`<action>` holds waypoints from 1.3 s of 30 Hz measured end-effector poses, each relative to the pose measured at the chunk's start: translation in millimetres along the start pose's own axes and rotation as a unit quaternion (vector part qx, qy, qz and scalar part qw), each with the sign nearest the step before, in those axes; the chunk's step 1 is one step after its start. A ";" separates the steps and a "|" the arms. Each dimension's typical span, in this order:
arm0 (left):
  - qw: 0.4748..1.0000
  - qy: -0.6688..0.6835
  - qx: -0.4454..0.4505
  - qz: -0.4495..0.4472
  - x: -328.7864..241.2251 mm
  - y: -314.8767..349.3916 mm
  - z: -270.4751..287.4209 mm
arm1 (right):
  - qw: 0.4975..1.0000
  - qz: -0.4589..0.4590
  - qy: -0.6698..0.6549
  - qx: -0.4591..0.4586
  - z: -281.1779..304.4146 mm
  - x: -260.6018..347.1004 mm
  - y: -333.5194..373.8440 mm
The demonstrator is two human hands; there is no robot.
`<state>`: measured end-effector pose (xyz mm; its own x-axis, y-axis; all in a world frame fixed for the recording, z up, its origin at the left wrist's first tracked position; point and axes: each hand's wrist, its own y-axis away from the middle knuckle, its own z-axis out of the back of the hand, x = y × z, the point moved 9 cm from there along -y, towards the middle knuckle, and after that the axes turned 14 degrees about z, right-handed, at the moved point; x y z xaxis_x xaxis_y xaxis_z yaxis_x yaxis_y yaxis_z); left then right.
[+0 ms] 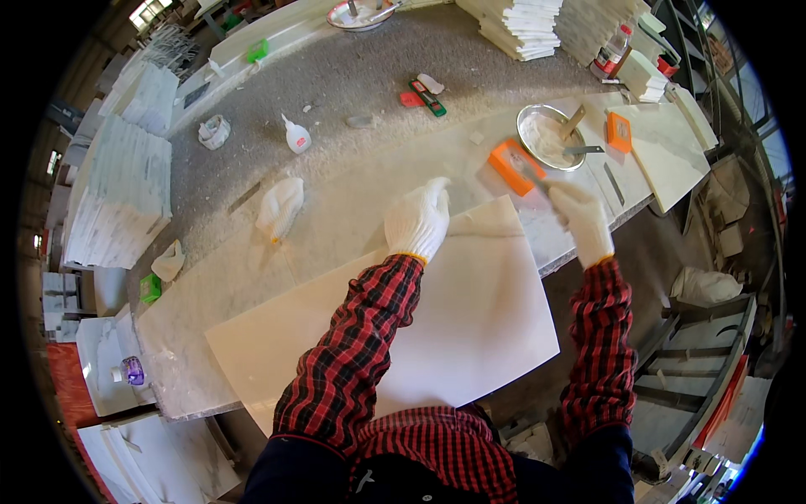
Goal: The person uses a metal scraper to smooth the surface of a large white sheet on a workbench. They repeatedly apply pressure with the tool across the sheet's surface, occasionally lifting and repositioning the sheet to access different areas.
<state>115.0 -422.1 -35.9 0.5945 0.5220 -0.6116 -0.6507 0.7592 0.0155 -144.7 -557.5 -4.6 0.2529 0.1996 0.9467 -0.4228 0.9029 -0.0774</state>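
Observation:
Both my hands wear white knitted gloves. My left hand [417, 220] is closed over the far edge of a large white stone slab [470, 311]; what its fingers hold, if anything, is hidden. My right hand [583, 222], slightly blurred, grips a putty knife [532, 175] to the right of the slab. The knife's grey blade reaches over an orange box [509, 160]. Just beyond, a round metal bowl [531, 134] holds whitish paste and two flat-handled tools. The slab lies tilted across the worktable [336, 239], its near edge close to my body.
Left of my hands lie a crumpled white glove [281, 207] and a white squeeze bottle [296, 135]. A green utility knife [428, 98] sits farther back. Another orange box [619, 132] and a thin metal strip [614, 184] are at right. Stacked stone tiles [122, 197] stand left.

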 end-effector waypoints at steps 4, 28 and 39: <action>1.000 0.004 0.014 -0.004 -7.9 -1.2 -4.3 | 0.904 0.188 0.378 -0.069 58.2 25.7 -58.6; 1.000 0.003 -0.008 -0.021 -4.3 -2.1 -3.8 | 0.937 0.116 0.329 0.003 -87.2 48.0 126.9; 0.999 0.009 -0.023 -0.033 -5.7 0.5 -3.0 | 0.908 0.180 0.379 -0.003 -106.6 61.4 106.1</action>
<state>109.9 -425.9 -34.8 0.6285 0.4648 -0.6236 -0.6319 0.7726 -0.0610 -81.2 -408.8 12.0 0.6265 0.6842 0.3732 -0.5921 0.7292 -0.3430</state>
